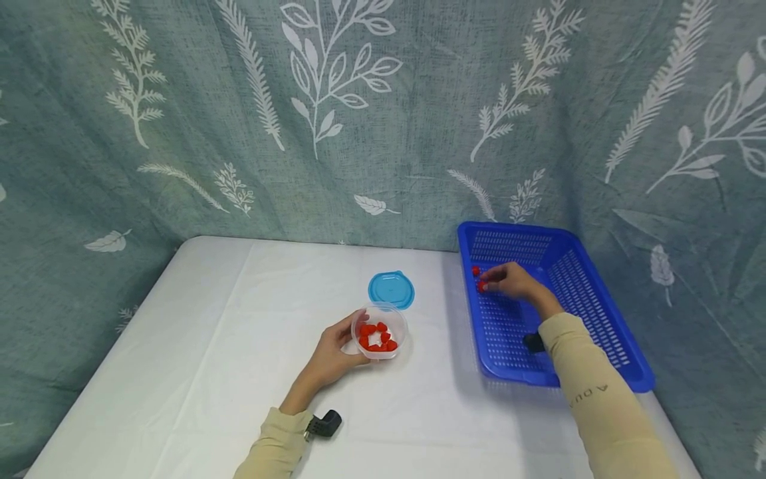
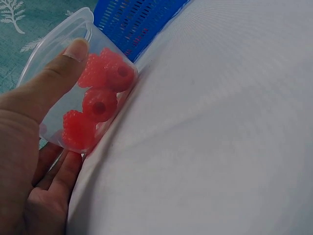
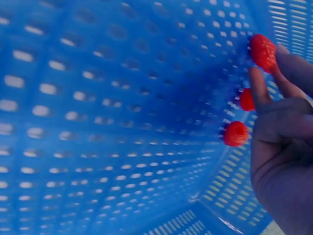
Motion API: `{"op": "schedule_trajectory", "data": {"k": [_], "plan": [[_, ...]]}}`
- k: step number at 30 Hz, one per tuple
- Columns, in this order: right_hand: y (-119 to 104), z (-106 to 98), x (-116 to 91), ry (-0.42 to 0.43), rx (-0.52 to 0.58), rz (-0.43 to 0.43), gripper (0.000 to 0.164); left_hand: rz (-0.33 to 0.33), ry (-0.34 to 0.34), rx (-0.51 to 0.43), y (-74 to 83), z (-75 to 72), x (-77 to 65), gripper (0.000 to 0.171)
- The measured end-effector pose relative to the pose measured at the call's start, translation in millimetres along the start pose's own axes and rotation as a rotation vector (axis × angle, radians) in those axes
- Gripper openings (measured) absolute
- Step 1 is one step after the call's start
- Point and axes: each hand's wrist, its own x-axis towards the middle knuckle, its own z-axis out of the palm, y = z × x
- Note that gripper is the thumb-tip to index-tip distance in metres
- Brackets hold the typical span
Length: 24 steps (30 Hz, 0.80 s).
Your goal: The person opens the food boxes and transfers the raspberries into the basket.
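Observation:
My left hand grips a clear round plastic tub standing on the table, its thumb along the near wall in the left wrist view. Inside lie several red raspberries, some showing hollow centres. Over in the blue basket, my right hand pinches a raspberry between thumb and fingertips. Two more raspberries lie close to those fingers in the right wrist view: one raspberry partly behind a finger, another raspberry lower down by the basket's side.
A turquoise lid lies flat on the white-covered table, just behind the tub. The basket's perforated walls rise around my right hand. A green leaf-patterned curtain hangs along the table's back edge. Small black devices sit at both wrists.

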Motion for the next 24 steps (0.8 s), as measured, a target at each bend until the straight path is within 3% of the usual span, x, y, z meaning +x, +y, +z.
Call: {"op": "schedule_trajectory", "data": {"k": [8,18,24], "plan": [[-23,-16,-12,-0.052,-0.032,0.008,0.042,-0.021,0.008,-0.012,2.1,2.2,0.7,0.091],[-76,-45,-45,0.029,0.009,0.022,0.050,-0.014,-0.001,-0.019,2.4,1.3,-0.4,0.091],[-106,-46,-71,0.062,0.057,0.000,0.051,0.000,-0.008,0.008,1.8,-0.5,0.0,0.089]]}}
